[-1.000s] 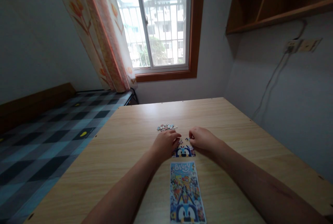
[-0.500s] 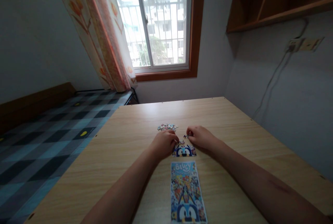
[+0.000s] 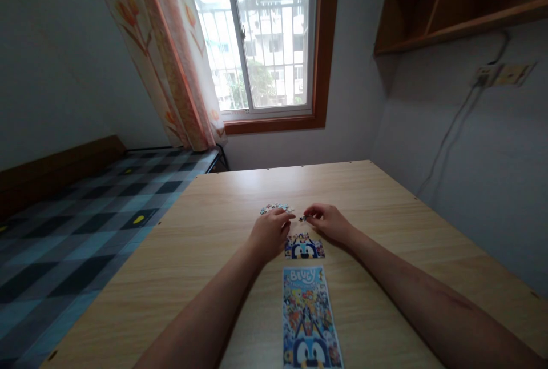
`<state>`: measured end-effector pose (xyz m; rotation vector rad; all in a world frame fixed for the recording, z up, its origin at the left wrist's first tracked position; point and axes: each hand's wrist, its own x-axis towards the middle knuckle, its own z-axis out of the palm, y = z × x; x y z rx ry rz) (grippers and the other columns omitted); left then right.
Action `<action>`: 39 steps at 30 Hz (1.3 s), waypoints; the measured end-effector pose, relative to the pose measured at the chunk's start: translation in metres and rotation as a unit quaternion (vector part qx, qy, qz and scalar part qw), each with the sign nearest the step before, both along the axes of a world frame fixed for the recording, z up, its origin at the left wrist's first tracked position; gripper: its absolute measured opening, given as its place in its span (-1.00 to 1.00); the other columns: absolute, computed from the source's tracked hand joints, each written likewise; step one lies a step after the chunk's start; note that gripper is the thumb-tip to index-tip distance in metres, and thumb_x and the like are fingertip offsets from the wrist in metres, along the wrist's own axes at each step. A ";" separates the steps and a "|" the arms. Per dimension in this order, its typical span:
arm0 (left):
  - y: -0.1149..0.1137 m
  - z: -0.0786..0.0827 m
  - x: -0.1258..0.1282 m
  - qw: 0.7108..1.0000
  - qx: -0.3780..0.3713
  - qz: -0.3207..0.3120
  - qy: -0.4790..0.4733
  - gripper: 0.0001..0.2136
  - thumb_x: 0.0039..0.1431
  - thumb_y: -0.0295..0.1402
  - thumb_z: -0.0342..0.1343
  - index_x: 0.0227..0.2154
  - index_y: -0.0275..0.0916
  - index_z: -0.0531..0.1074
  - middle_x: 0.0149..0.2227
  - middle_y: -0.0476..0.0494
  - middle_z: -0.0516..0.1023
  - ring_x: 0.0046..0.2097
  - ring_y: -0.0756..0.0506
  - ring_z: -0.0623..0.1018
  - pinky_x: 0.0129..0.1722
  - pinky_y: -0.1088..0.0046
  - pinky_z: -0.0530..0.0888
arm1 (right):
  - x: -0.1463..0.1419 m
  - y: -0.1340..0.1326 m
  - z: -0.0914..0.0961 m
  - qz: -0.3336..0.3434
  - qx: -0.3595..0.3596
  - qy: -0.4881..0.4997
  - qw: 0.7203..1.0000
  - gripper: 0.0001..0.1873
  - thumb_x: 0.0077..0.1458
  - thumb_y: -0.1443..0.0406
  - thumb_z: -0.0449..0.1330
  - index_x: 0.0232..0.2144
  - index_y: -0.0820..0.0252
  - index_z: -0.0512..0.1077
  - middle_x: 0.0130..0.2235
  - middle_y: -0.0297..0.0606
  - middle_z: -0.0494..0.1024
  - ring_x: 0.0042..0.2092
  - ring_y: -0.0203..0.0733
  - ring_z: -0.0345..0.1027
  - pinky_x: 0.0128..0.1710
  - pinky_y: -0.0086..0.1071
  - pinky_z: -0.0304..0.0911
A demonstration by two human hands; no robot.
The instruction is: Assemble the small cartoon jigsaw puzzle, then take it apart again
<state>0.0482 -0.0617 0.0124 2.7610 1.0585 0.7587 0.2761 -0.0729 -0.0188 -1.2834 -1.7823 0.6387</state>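
Observation:
My right hand (image 3: 327,221) pinches a small dark jigsaw piece (image 3: 302,219) between thumb and fingertips, just above the table or touching it; I cannot tell which. To its left, my left hand (image 3: 270,233) is open, its fingers stretched toward that piece and nothing visible in them. Behind the left fingers lies a pile of loose jigsaw pieces (image 3: 276,208), partly covered by the hand. Between the wrists sits a partly joined puzzle (image 3: 305,248) showing a blue cartoon dog's face, with an uneven upper edge. Nearer me is a printed picture sheet (image 3: 309,317) with the same dog and "Bluey" lettering.
Everything rests on a light wooden table (image 3: 205,226). A bed with a checked cover (image 3: 107,209) stands along the left. Beyond the table are a window (image 3: 274,43) and a curtain (image 3: 166,60); a wooden wall shelf (image 3: 462,29) hangs at the right.
My left hand has let go of a piece at the puzzle's top edge, and its fingers have straightened. My right hand has shifted slightly away from me and left with its piece.

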 end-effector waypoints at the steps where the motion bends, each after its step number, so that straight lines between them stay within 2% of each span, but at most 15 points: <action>1: 0.001 -0.001 0.000 1.000 0.004 0.002 -0.005 -0.73 0.27 -0.44 0.04 -0.06 -0.13 0.56 -0.14 -0.16 0.59 -0.13 -0.13 0.57 -0.07 0.28 0.50 | -0.001 0.001 -0.002 0.000 -0.002 0.022 1.000 -0.80 0.05 0.26 0.23 -0.29 0.23 0.58 -0.32 -0.22 0.62 -0.33 -0.22 0.42 -0.27 -0.37 0.30; 5: 0.005 -0.005 0.002 1.000 0.024 0.006 -0.016 -0.73 0.26 -0.35 0.14 0.01 -0.10 0.50 -0.10 -0.15 0.57 -0.10 -0.14 0.56 -0.06 0.28 0.50 | -0.007 0.004 -0.007 0.026 -0.024 0.102 0.994 -0.73 0.01 0.18 0.28 -0.29 0.25 0.57 -0.33 -0.20 0.61 -0.32 -0.20 0.41 -0.26 -0.33 0.31; 12: 0.006 -0.005 0.002 0.998 0.051 -0.023 -0.024 -0.85 0.28 -0.33 0.15 -0.12 -0.11 0.54 -0.15 -0.10 0.58 -0.13 -0.10 0.57 -0.12 0.36 0.50 | -0.012 0.001 -0.002 0.065 -0.097 0.198 0.973 -0.60 -0.10 0.11 0.38 -0.25 0.26 0.54 -0.34 -0.22 0.60 -0.28 -0.18 0.44 -0.24 -0.30 0.32; 16: 0.005 -0.003 0.002 0.997 0.062 -0.022 -0.025 -0.86 0.29 -0.30 0.14 -0.16 -0.13 0.54 -0.18 -0.11 0.59 -0.15 -0.10 0.57 -0.14 0.36 0.49 | -0.012 0.000 -0.003 0.069 -0.109 0.222 0.966 -0.58 -0.12 0.11 0.39 -0.25 0.27 0.53 -0.36 -0.23 0.59 -0.31 -0.19 0.44 -0.25 -0.30 0.32; 23: 0.003 0.000 0.004 0.998 0.066 -0.007 -0.011 -0.85 0.29 -0.36 0.08 -0.33 -0.16 0.56 -0.25 -0.10 0.57 -0.22 -0.07 0.56 -0.16 0.40 0.47 | -0.012 0.000 -0.003 0.068 -0.112 0.226 0.965 -0.61 -0.14 0.15 0.38 -0.26 0.27 0.51 -0.40 -0.26 0.59 -0.36 -0.23 0.41 -0.28 -0.33 0.30; 26: 0.004 0.000 0.002 0.997 0.065 0.034 -0.015 -0.84 0.30 -0.36 0.08 -0.32 -0.16 0.57 -0.25 -0.10 0.58 -0.23 -0.06 0.56 -0.18 0.42 0.46 | -0.011 0.000 -0.002 0.057 -0.102 0.210 0.971 -0.65 -0.10 0.17 0.33 -0.26 0.27 0.52 -0.39 -0.24 0.59 -0.37 -0.25 0.39 -0.32 -0.35 0.29; 31: 0.018 0.000 -0.012 0.984 0.029 0.167 -0.048 -0.81 0.30 -0.30 0.09 -0.29 -0.15 0.61 -0.22 -0.07 0.60 -0.29 -0.03 0.56 -0.27 0.46 0.43 | -0.010 0.001 -0.002 0.035 -0.105 0.206 0.972 -0.64 -0.05 0.17 0.24 -0.21 0.28 0.52 -0.33 -0.17 0.61 -0.42 -0.28 0.38 -0.43 -0.42 0.25; 34: 0.027 0.001 -0.021 0.970 0.013 0.233 -0.064 -0.81 0.28 -0.28 0.11 -0.29 -0.15 0.62 -0.20 -0.06 0.61 -0.29 -0.03 0.57 -0.24 0.46 0.43 | -0.008 0.002 -0.004 0.028 -0.118 0.220 0.968 -0.59 -0.07 0.17 0.25 -0.17 0.28 0.51 -0.37 -0.20 0.59 -0.45 -0.27 0.37 -0.53 -0.46 0.16; 37: 0.031 0.002 -0.026 0.962 0.002 0.267 -0.059 -0.79 0.29 -0.25 0.10 -0.28 -0.14 0.63 -0.19 -0.07 0.61 -0.25 -0.06 0.58 -0.21 0.44 0.44 | -0.007 0.003 -0.007 0.014 -0.104 0.229 0.968 -0.60 -0.09 0.17 0.28 -0.19 0.27 0.50 -0.45 -0.27 0.54 -0.49 -0.29 0.33 -0.57 -0.48 0.11; 39: 0.031 0.002 -0.026 0.962 -0.009 0.268 -0.049 -0.79 0.30 -0.25 0.09 -0.26 -0.14 0.63 -0.17 -0.08 0.61 -0.23 -0.07 0.59 -0.20 0.44 0.44 | -0.006 0.005 -0.009 0.002 -0.086 0.222 0.971 -0.62 -0.09 0.17 0.28 -0.21 0.27 0.51 -0.48 -0.29 0.52 -0.51 -0.31 0.30 -0.56 -0.47 0.11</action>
